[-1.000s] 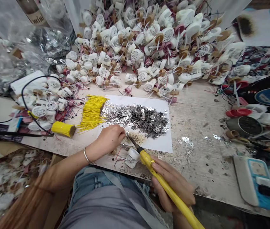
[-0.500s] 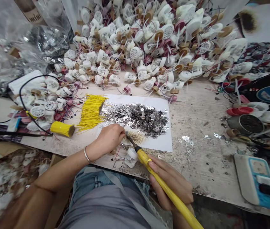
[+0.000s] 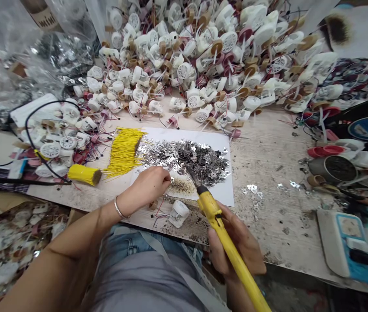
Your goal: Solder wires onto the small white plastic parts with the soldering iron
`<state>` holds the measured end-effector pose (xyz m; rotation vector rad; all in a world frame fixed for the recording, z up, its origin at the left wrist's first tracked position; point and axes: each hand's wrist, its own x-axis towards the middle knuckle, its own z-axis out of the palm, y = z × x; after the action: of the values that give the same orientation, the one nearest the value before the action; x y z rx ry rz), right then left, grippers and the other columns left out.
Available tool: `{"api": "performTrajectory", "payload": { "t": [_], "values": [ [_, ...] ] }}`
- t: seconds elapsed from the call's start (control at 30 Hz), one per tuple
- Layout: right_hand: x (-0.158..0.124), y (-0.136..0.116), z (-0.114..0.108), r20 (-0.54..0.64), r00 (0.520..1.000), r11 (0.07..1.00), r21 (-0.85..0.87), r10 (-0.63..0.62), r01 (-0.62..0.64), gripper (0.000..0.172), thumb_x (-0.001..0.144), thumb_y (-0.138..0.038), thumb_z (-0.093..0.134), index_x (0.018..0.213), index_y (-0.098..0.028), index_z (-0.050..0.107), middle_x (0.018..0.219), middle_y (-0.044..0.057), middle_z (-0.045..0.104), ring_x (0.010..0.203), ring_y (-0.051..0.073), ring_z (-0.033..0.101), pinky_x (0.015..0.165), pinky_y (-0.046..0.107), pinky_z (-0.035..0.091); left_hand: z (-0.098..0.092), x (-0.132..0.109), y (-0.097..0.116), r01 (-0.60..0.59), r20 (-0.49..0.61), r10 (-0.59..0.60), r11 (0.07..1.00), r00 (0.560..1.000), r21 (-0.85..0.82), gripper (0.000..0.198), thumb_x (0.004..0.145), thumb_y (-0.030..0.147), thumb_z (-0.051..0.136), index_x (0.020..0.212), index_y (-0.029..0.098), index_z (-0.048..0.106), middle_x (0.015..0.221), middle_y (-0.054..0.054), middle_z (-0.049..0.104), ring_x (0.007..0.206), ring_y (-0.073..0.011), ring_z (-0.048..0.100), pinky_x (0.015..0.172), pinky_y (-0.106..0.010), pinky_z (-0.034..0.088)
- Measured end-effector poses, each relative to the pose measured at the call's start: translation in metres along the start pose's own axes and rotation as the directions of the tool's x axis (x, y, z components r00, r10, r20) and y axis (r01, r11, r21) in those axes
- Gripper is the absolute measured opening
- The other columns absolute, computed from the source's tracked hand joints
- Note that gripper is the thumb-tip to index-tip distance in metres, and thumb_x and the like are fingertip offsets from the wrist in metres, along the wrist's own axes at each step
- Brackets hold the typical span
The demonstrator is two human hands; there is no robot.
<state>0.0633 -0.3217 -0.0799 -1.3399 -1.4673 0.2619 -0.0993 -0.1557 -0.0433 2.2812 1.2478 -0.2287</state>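
A scarred wooden workbench [image 3: 268, 216] fills the view, with a large heap of white plastic wheel-like parts [image 3: 203, 56] trailing thin wires along its far side and a clear plastic bag of silver metal tabs [image 3: 63, 56] at the far left. Nearer lies a white paper sheet [image 3: 221, 190] bearing a scattered pile of silver tabs [image 3: 200, 162] and a fan of yellow wires [image 3: 123, 151] at its left edge, with a taped yellow wire bundle [image 3: 84, 174] just beyond. The right hand [image 3: 239, 247] wraps its fingers around the yellow handle of a soldering iron [image 3: 219, 229], whose dark tip [image 3: 192, 174] points up over the paper, just short of the silver pile. The left hand [image 3: 148, 186] rests curled beside a brownish residue patch [image 3: 180, 187], fingers drawn together; whether they pinch anything cannot be told. One small white wired part [image 3: 179, 213] sits on the bench between both hands
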Motion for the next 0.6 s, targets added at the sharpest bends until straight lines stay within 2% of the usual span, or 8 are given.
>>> {"api": "performTrajectory", "payload": {
  "t": [0.13, 0.2, 0.27, 0.3, 0.37, 0.43, 0.5, 0.6],
  "values": [
    [0.001, 0.005, 0.019, -0.046, 0.996, 0.987, 0.141, 0.079, -0.072, 0.078, 0.078, -0.001, 0.058, 0.143, -0.030, 0.027, 0.134, 0.009, 0.055, 0.105, 0.023, 0.066, 0.076, 0.036, 0.063, -0.004, -0.005, -0.008, -0.030, -0.053, 0.029, 0.999, 0.998, -0.033, 0.015, 0.081, 0.020, 0.054, 0.083, 0.013, 0.068, 0.084, -0.008, 0.068, 0.077, -0.0192, 0.060, 0.068, -0.027, 0.044],
    [0.006, 0.006, 0.027, -0.042, 0.991, 0.980, 0.158, 0.130, -0.122, 0.080, 0.078, 0.001, 0.058, 0.143, -0.031, 0.023, 0.133, 0.010, 0.055, 0.099, 0.019, 0.068, 0.071, 0.030, 0.063, -0.008, -0.010, -0.013, -0.015, -0.088, 0.013, 1.000, 0.996, -0.019, 0.017, 0.080, 0.020, 0.057, 0.091, 0.012, 0.066, 0.093, -0.011, 0.068, 0.085, -0.0208, 0.061, 0.073, -0.028, 0.045],
    [0.014, 0.006, 0.033, -0.025, 0.991, 0.987, 0.100, 0.129, -0.126, 0.061, 0.078, -0.001, 0.060, 0.131, -0.028, 0.045, 0.131, 0.009, 0.056, 0.101, 0.020, 0.067, 0.075, 0.031, 0.063, -0.013, -0.017, -0.016, 0.022, -0.055, -0.023, 1.000, 0.998, -0.018, 0.014, 0.080, 0.016, 0.056, 0.086, 0.011, 0.067, 0.085, -0.010, 0.068, 0.078, -0.0193, 0.061, 0.070, -0.028, 0.045],
    [0.019, 0.006, 0.036, -0.026, 0.994, 0.993, 0.060, 0.107, -0.105, 0.045, 0.077, -0.002, 0.062, 0.115, -0.026, 0.056, 0.129, 0.008, 0.057, 0.103, 0.021, 0.066, 0.079, 0.033, 0.063, -0.016, -0.020, -0.015, 0.028, -0.024, -0.028, 0.999, 0.999, -0.033, 0.014, 0.079, 0.014, 0.055, 0.081, 0.012, 0.068, 0.078, -0.008, 0.068, 0.071, -0.0177, 0.061, 0.066, -0.027, 0.044],
    [0.028, 0.005, 0.043, -0.052, 0.998, 0.999, 0.002, 0.038, -0.038, 0.023, 0.075, -0.002, 0.065, 0.087, -0.022, 0.063, 0.127, 0.006, 0.057, 0.105, 0.022, 0.064, 0.081, 0.034, 0.062, -0.018, -0.026, -0.009, -0.013, 0.002, 0.013, 0.994, 1.000, -0.112, 0.016, 0.079, 0.012, 0.054, 0.072, 0.014, 0.068, 0.067, -0.004, 0.066, 0.060, -0.0142, 0.057, 0.061, -0.025, 0.043],
    [0.037, 0.003, 0.050, -0.086, 0.996, 1.000, 0.001, -0.010, 0.010, 0.022, 0.074, -0.002, 0.065, 0.080, -0.022, 0.060, 0.127, 0.004, 0.054, 0.105, 0.021, 0.064, 0.079, 0.033, 0.063, -0.016, -0.030, 0.001, -0.121, -0.079, 0.104, 0.959, 0.991, -0.255, 0.014, 0.079, 0.013, 0.057, 0.075, 0.015, 0.070, 0.066, -0.002, 0.067, 0.059, -0.0121, 0.057, 0.061, -0.023, 0.043],
    [0.043, 0.000, 0.054, -0.082, 0.997, 0.999, 0.034, -0.001, 0.004, 0.022, 0.074, -0.002, 0.065, 0.079, -0.022, 0.057, 0.125, 0.003, 0.053, 0.107, 0.020, 0.062, 0.080, 0.034, 0.062, -0.012, -0.032, 0.009, -0.236, -0.223, 0.151, 0.874, 0.963, -0.424, 0.010, 0.079, 0.017, 0.062, 0.079, 0.016, 0.072, 0.071, -0.002, 0.070, 0.062, -0.0110, 0.059, 0.062, -0.021, 0.045],
    [0.043, -0.004, 0.051, -0.063, 0.997, 0.993, 0.107, 0.048, -0.041, 0.024, 0.072, -0.003, 0.067, 0.073, -0.020, 0.051, 0.121, 0.004, 0.052, 0.108, 0.020, 0.060, 0.079, 0.034, 0.062, -0.007, -0.031, 0.010, -0.295, -0.384, 0.047, 0.727, 0.922, -0.620, 0.014, 0.082, 0.026, 0.063, 0.083, 0.016, 0.073, 0.075, -0.003, 0.071, 0.063, -0.0108, 0.061, 0.059, -0.020, 0.048]
  ]
}}
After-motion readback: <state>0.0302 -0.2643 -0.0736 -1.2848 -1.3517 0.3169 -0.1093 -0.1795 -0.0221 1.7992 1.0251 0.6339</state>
